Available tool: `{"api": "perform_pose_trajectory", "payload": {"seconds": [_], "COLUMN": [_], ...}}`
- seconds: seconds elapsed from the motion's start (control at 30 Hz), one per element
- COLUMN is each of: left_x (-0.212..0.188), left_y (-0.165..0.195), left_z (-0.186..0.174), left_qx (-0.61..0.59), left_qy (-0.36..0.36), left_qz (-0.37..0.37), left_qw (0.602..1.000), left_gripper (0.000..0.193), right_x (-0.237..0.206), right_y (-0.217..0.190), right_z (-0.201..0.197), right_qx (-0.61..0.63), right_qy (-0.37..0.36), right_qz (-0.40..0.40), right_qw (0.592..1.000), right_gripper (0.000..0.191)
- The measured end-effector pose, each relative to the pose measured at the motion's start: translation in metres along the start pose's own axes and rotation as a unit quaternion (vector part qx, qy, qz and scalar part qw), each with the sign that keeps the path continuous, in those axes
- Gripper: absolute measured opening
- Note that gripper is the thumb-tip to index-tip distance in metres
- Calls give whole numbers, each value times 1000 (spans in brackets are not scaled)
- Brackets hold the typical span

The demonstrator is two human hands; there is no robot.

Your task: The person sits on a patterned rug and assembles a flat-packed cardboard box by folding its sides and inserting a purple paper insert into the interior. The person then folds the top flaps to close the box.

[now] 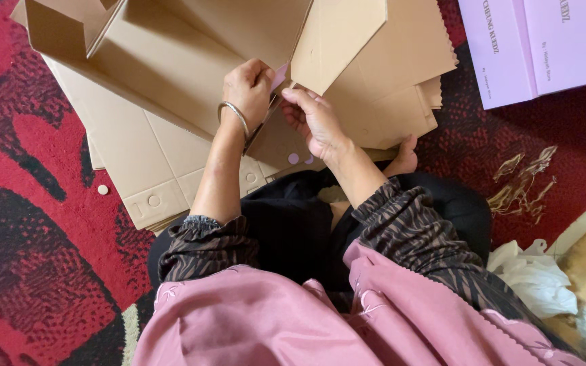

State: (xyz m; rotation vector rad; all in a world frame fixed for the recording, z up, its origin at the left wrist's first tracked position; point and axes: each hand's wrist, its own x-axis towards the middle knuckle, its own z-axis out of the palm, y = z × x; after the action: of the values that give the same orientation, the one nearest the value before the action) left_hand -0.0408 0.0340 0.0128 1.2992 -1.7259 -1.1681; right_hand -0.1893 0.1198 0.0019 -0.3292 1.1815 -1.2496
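Observation:
A brown cardboard box blank (191,61), partly folded up, rests over my lap and the floor. My left hand (247,88), with a silver bangle on the wrist, grips the edge of one flap near its pink inner side. My right hand (313,118) pinches the neighbouring flap (334,37) right beside it. Both hands meet at the same fold. Beneath lies a stack of flat cardboard blanks (150,169).
A red and black patterned carpet (28,203) covers the floor. Folded lilac boxes (537,47) lie at the top right. Crumpled clear plastic (523,183) and white wrapping (537,278) sit at the right. A small cardboard disc (103,190) lies on the carpet.

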Motion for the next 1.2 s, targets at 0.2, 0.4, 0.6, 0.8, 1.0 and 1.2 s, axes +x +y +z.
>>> {"api": "perform_pose_trajectory", "payload": {"seconds": [0.2, 0.4, 0.6, 0.8, 1.0, 1.2], "left_x": [2, -5, -14, -20, -25, -26], "left_y": [1, 9, 23, 31, 34, 31], "left_z": [-5, -19, -27, -27, -27, -25], "left_qx": [19, 28, 41, 86, 108, 105], "left_qy": [-26, -84, -89, -68, -85, -85], "left_qz": [-3, -16, -11, 2, 3, 56], "left_qw": [999, 996, 995, 994, 991, 989], "left_gripper": [18, 19, 20, 21, 22, 24], "right_x": [-9, -15, -22, -18, -3, -1], "right_y": [10, 26, 31, 35, 44, 34], "right_z": [8, 16, 23, 19, 6, 5], "right_qx": [52, 88, 94, 106, 86, 31], "right_qy": [27, 32, 13, -15, 18, 47], "right_qz": [-31, -77, -114, -136, -107, -61], "right_qw": [998, 993, 989, 985, 990, 997], "right_gripper": [12, 13, 11, 7, 4, 5]}}
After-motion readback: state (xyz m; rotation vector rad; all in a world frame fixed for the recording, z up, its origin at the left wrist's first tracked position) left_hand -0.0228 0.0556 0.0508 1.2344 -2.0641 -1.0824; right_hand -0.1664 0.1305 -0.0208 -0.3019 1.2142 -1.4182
